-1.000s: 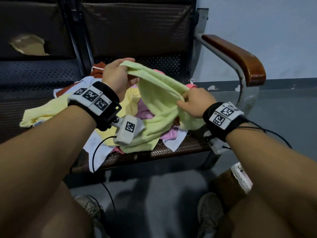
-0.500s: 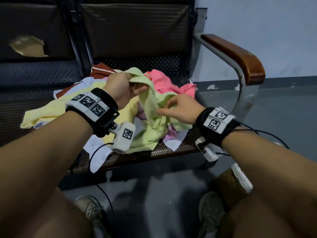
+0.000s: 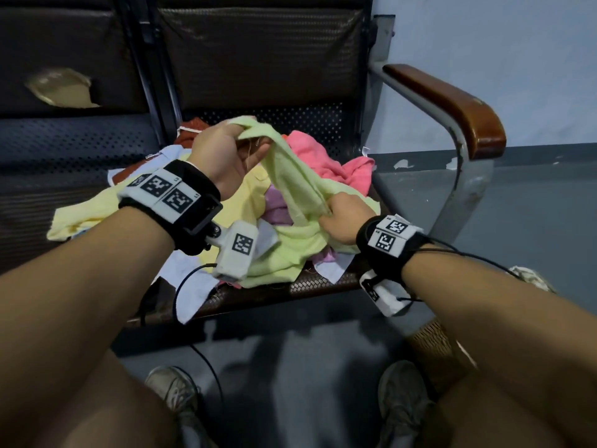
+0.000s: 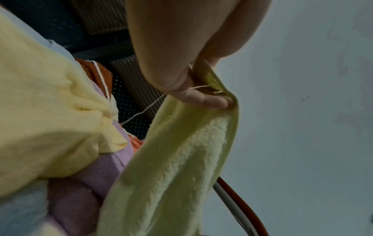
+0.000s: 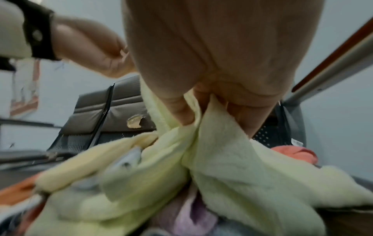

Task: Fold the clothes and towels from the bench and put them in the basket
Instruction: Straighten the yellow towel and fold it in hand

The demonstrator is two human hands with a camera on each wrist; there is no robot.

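Bench (image 3: 316, 286) at frame centre, clothes heaped; left hand (image 3: 223, 156) and right hand (image 3: 342, 218) both grasping green towel (image 3: 290, 176).

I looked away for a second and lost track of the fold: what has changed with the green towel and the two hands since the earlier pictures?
The right hand dropped toward the pile and took a fresh grip lower on the green towel. The left hand kept its pinch on the upper edge, dipping then lifting again. The towel now runs slanted between them, uncovering the pink cloth. The pile stayed on the bench.
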